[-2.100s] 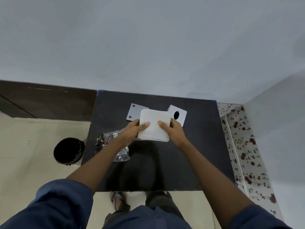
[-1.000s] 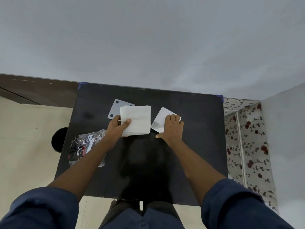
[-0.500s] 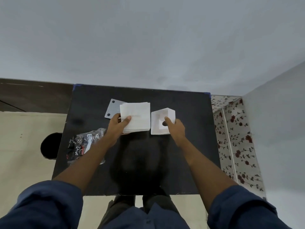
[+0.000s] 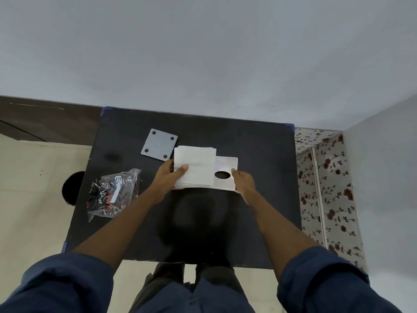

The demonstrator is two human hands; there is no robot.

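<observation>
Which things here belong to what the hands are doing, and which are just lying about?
In hand: paper stack, gripped by the left hand; white box with an oval hole, held by the right hand.
Lying about: grey four-hole plate; plastic packet; black bin on the floor.

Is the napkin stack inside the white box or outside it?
Outside: the napkin stack shows whole over the white box, held by the left hand. Edge inside: cannot tell.
</observation>
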